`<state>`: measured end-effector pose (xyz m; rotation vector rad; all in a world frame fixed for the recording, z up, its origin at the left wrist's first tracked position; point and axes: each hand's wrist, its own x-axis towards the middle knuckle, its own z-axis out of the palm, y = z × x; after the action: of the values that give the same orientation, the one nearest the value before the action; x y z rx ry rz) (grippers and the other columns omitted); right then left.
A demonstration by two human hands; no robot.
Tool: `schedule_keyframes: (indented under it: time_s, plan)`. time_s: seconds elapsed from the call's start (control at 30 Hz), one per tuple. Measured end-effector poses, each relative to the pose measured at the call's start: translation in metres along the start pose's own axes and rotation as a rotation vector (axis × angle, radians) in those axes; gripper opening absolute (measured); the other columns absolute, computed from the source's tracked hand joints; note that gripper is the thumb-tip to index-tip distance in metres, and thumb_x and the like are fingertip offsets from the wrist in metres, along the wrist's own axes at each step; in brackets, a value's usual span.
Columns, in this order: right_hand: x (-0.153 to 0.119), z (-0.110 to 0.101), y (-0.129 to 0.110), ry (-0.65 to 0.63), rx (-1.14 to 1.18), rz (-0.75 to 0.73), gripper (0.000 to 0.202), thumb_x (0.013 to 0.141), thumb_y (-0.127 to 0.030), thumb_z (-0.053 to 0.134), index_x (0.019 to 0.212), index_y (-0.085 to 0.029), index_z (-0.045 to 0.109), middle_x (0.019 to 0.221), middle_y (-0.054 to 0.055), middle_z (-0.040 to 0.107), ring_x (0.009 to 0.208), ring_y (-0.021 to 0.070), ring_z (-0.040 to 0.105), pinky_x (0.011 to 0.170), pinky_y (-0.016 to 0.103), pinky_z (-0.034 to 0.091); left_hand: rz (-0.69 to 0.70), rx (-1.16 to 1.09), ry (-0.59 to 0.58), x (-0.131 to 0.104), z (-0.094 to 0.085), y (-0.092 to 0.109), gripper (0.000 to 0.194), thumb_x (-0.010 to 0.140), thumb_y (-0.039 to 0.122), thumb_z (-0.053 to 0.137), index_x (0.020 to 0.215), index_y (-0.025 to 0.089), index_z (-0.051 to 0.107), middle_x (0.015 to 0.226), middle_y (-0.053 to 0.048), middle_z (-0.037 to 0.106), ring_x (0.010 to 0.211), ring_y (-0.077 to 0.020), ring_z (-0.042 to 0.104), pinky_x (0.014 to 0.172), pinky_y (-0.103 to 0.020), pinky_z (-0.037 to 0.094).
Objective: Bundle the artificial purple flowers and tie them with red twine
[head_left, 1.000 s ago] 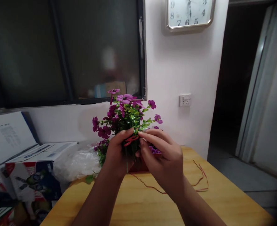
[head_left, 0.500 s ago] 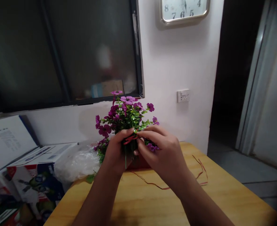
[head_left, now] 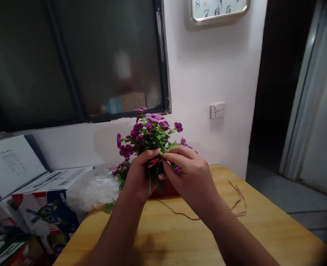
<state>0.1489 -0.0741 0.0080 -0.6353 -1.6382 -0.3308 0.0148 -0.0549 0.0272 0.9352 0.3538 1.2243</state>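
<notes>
A bunch of purple artificial flowers [head_left: 152,133] with green leaves stands upright above the table, its stems gripped low down by my left hand [head_left: 140,173]. Round the stems runs a red ribbon [head_left: 154,162]. My right hand [head_left: 187,166] is closed, thumb and fingertips pinched together at the right end of that ribbon, close to my left thumb. Exactly what lies between the right fingertips is partly hidden. Behind my hands a red container [head_left: 167,189] shows in part, with more purple flowers [head_left: 122,168] at the left.
On the wooden table [head_left: 174,240] lie thin red-brown strings [head_left: 238,199]. A clear plastic bag [head_left: 94,188] sits at the left edge, beside printed boxes [head_left: 47,207]. Behind are a wall with a socket [head_left: 217,110], a clock [head_left: 219,9] and a dark window [head_left: 110,55].
The view has shifted slightly. Both hands stay at the stems, the right fingertips still pinched at the red ribbon with only a small movement.
</notes>
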Motion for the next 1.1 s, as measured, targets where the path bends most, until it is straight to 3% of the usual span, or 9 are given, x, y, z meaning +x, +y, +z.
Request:
schedule_keyframes:
  time_s: [0.13, 0.2, 0.3, 0.47, 0.73, 0.97, 1.1]
  plan:
    - [0.002, -0.003, 0.006, -0.14, -0.003, 0.041, 0.018, 0.085, -0.009, 0.059, 0.08, -0.019, 0.073, 0.088, 0.004, 0.067, 0.082, 0.0179, 0.061, 0.076, 0.033, 0.052, -0.026, 0.033, -0.036, 0.003, -0.003, -0.004, 0.015, 0.069, 0.019, 0.075, 0.071, 0.009, 0.064, 0.058, 0.0, 0.056, 0.048, -0.0096, 0.05, 0.037, -0.019, 0.04]
    - [0.002, -0.002, 0.007, -0.138, -0.015, 0.054, 0.018, 0.083, -0.008, 0.059, 0.077, -0.019, 0.072, 0.086, 0.004, 0.067, 0.082, 0.0184, 0.06, 0.076, 0.034, 0.051, -0.042, 0.034, -0.043, 0.005, -0.004, -0.005, 0.015, 0.07, 0.02, 0.075, 0.073, 0.009, 0.064, 0.058, 0.0, 0.057, 0.048, -0.0096, 0.051, 0.038, -0.02, 0.04]
    - [0.001, 0.004, 0.009, -0.046, -0.029, 0.026, 0.016, 0.085, -0.01, 0.058, 0.079, -0.018, 0.071, 0.087, 0.006, 0.067, 0.082, 0.0191, 0.06, 0.077, 0.036, 0.052, -0.033, 0.022, -0.01, 0.006, -0.005, -0.004, 0.015, 0.071, 0.021, 0.074, 0.072, 0.01, 0.064, 0.059, -0.001, 0.059, 0.048, -0.0096, 0.052, 0.038, -0.02, 0.041]
    - [-0.005, 0.016, 0.012, 0.113, -0.052, -0.11, 0.017, 0.089, -0.012, 0.056, 0.098, -0.017, 0.07, 0.094, 0.009, 0.069, 0.09, 0.0206, 0.062, 0.084, 0.038, 0.054, 0.034, 0.037, 0.073, 0.003, 0.0, 0.0, 0.015, 0.07, 0.023, 0.072, 0.071, 0.011, 0.063, 0.058, 0.0, 0.06, 0.047, -0.0099, 0.054, 0.038, -0.02, 0.041]
    - [-0.02, 0.03, 0.01, 0.283, 0.017, -0.182, 0.04, 0.084, -0.005, 0.06, 0.119, -0.024, 0.063, 0.103, 0.01, 0.067, 0.094, 0.0221, 0.065, 0.083, 0.041, 0.057, 0.051, 0.051, 0.094, -0.005, 0.005, 0.002, 0.017, 0.066, 0.023, 0.074, 0.07, 0.011, 0.063, 0.057, 0.001, 0.06, 0.046, -0.0095, 0.052, 0.04, -0.02, 0.042]
    - [-0.025, 0.04, 0.008, 0.343, 0.023, -0.137, 0.041, 0.082, -0.003, 0.061, 0.117, -0.024, 0.06, 0.103, 0.009, 0.065, 0.096, 0.0229, 0.063, 0.087, 0.042, 0.056, 0.069, 0.084, 0.09, -0.008, 0.003, 0.002, 0.02, 0.064, 0.025, 0.077, 0.066, 0.012, 0.062, 0.055, 0.001, 0.058, 0.044, -0.0083, 0.05, 0.04, -0.02, 0.04]
    - [-0.022, 0.038, 0.006, 0.369, 0.07, -0.107, 0.03, 0.082, -0.005, 0.061, 0.107, -0.023, 0.061, 0.099, 0.007, 0.063, 0.094, 0.0216, 0.062, 0.086, 0.042, 0.054, 0.05, 0.065, 0.085, -0.01, 0.004, 0.001, 0.019, 0.063, 0.024, 0.078, 0.065, 0.012, 0.063, 0.055, 0.001, 0.059, 0.044, -0.0097, 0.052, 0.041, -0.021, 0.042]
